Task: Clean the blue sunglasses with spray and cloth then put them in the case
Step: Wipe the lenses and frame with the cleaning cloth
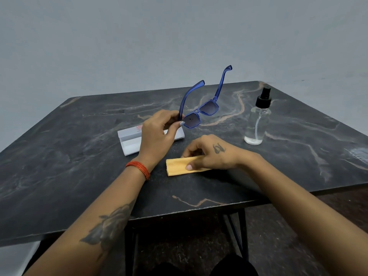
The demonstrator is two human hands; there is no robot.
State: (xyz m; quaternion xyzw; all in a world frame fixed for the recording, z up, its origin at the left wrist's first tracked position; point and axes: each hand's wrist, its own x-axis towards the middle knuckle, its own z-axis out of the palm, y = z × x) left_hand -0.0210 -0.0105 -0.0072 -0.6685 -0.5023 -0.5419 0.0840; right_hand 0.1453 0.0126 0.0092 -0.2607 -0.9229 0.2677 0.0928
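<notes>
Fingers of the left hand (157,134) are being curled round the near corner of the blue sunglasses (201,113), which are being pinched at the hinge between thumb and fingertips and held above the table (79,156), just beyond the case (130,141). The sunglasses are being held with both temples unfolded and pointing up and away from the viewer, lenses lowest; the front's long axis is running from the left hand toward the spray bottle (258,120). Fingers of the right hand (211,154) are being bent down onto the cloth (179,166), which is being pressed under the thumb tip and the curled fingertips; whether it is being lifted cannot be told. The cloth is lying folded on the table, nearer the viewer than the case and to its right. The spray bottle is standing upright, well to the right of the case. The case's middle and right part are being hidden behind the left hand, and its printed mark is too small to be read.
</notes>
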